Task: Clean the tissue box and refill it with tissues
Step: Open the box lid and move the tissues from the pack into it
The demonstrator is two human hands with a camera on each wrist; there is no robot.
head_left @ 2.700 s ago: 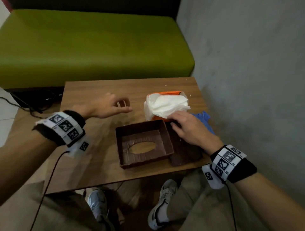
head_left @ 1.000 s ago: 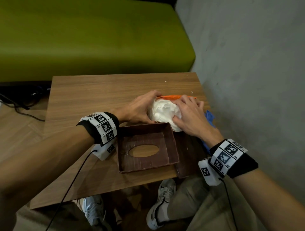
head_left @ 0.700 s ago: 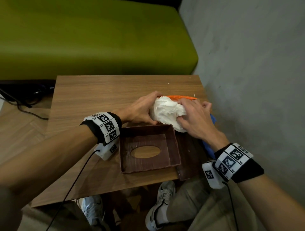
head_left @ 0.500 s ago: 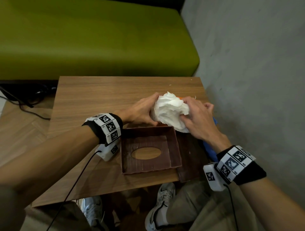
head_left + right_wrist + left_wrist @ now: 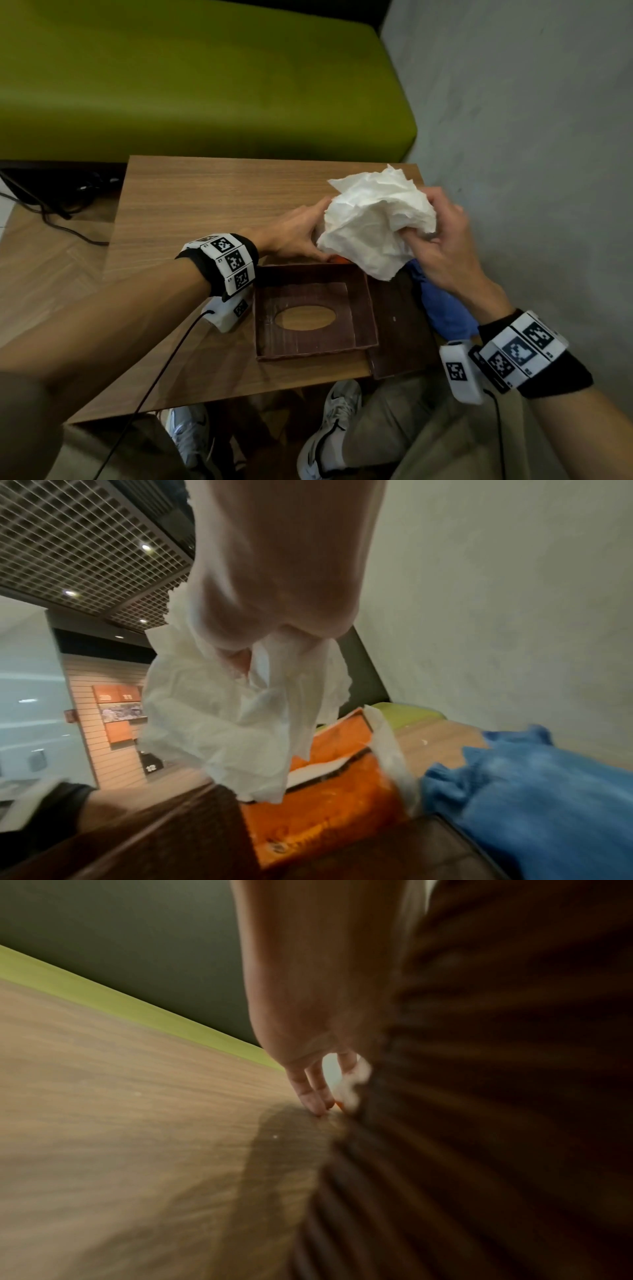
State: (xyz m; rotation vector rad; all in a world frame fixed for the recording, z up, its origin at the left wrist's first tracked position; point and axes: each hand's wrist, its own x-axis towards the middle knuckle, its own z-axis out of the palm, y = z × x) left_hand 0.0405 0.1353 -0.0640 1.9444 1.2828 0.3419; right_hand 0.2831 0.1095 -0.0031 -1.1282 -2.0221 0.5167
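Observation:
My right hand (image 5: 442,246) grips a crumpled wad of white tissues (image 5: 373,219) and holds it above the table's far right part. In the right wrist view the tissues (image 5: 222,723) hang from my right hand (image 5: 274,631) over the torn orange tissue pack (image 5: 325,804). My left hand (image 5: 298,233) rests against the pack's left side, where only a sliver of the pack (image 5: 339,259) shows. Its straight fingers (image 5: 315,1093) touch the table. The brown tissue box (image 5: 359,308) lies upside down and empty, its oval slot facing the table. A brown panel (image 5: 397,325) lies to its right.
A blue cloth (image 5: 442,308) lies at the table's right edge, next to the grey wall (image 5: 531,137). The wooden table (image 5: 205,205) is bare on its left half. A green sofa (image 5: 171,85) stands behind it. My legs and shoes are under the near edge.
My left hand came from the middle of the table to the pack's side. My right hand took hold of the tissues and lifted the wad up out of the orange pack.

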